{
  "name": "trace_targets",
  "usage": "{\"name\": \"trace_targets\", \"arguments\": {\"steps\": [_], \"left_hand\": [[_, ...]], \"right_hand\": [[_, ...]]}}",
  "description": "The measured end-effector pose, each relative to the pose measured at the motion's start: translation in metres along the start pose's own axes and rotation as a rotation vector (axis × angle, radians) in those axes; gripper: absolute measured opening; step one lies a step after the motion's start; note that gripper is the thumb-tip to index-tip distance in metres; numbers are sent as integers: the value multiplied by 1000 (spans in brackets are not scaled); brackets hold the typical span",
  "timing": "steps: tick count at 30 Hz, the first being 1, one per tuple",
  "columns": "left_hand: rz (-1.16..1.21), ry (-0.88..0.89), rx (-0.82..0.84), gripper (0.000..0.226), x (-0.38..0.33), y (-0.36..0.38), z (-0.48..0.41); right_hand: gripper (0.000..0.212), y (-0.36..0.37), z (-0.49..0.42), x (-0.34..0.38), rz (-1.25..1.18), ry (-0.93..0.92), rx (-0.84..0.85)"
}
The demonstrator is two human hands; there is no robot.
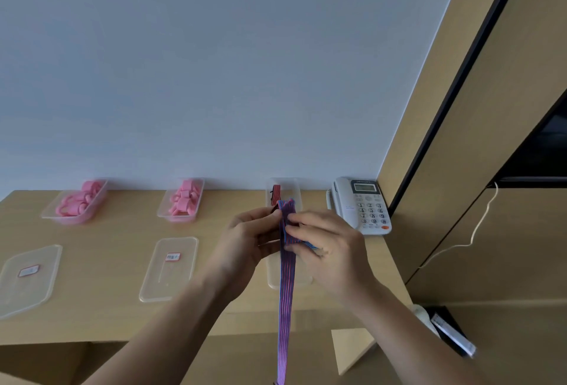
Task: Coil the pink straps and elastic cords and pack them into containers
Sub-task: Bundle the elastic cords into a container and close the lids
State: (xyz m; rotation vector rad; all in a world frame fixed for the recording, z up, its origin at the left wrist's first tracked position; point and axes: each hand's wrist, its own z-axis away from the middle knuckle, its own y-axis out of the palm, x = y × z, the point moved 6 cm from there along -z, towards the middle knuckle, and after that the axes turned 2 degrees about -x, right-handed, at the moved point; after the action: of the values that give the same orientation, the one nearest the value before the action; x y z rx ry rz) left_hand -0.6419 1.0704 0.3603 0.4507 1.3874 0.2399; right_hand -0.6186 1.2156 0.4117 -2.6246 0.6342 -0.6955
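I have the striped elastic band [287, 292] in both hands, a little right of the middle of the frame. My left hand [248, 240] pinches its folded top from the left, fingers curled in. My right hand [325, 249] grips the same fold from the right, thumb and fingers closed round it, with a short folded piece poking out below my fingers. The top of the fold stands up just above my fingertips. The rest of the band hangs straight down between my forearms, past the front edge of the table [116, 231], and runs out of the bottom of the frame.

Along the back of the table, against the wall [214, 78], stand three clear tubs. The left tub [46, 216] and the middle tub [161, 214] each hold pink straps [79, 200], coiled and heaped. The right tub [296, 191], just behind my hands, holds a red and black band [276, 194].

Nearer to me lie three clear lids. The left lid [29, 277] and the middle lid [170, 268] each carry a small label. The third lid [273, 274] is partly hidden under my hands and the hanging band.

A white phone [363, 205] sits at the back right corner of the table, beside the right tub. A white cable [478, 225] trails down the wooden panel at the right of the frame.
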Motion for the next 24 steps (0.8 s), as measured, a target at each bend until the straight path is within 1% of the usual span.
{"name": "trace_targets", "arguments": {"steps": [3, 6, 8, 10, 12, 15, 16, 18, 19, 20, 22, 24], "left_hand": [[3, 10, -5, 34, 0, 0, 2], [-32, 18, -33, 28, 0, -3, 2], [-51, 18, -61, 24, 1, -5, 1], [-78, 32, -53, 23, 1, -4, 1], [-125, 61, -16, 24, 1, 1, 2], [-176, 78, 3, 29, 0, 6, 3], [-181, 76, -4, 30, 0, 6, 2], [-181, 71, -18, 33, 0, 6, 1], [-179, 68, -28, 34, 0, 7, 0], [-177, 66, -40, 36, 0, 7, 0], [-172, 56, -76, 38, 1, 5, -1], [-171, 40, -101, 36, 3, 4, -1]], "right_hand": [[21, 3, 3, 4, 30, -27, 31], [15, 3, 5, 7, 20, 1, 51], [11, 0, 3, 6, -39, 70, 29], [9, -6, 0, 4, -100, 157, -11], [14, -10, -5, -1, -147, 270, -12], [29, -6, -9, -15, -255, 549, 119], [36, -4, -10, -19, -262, 613, 169], [48, -2, -12, -24, -282, 675, 239], [49, -2, -14, -25, -297, 688, 271], [45, -2, -14, -27, -300, 692, 312], [32, 0, -15, -28, -266, 678, 403], [28, -1, -16, -30, -249, 682, 415]]}}
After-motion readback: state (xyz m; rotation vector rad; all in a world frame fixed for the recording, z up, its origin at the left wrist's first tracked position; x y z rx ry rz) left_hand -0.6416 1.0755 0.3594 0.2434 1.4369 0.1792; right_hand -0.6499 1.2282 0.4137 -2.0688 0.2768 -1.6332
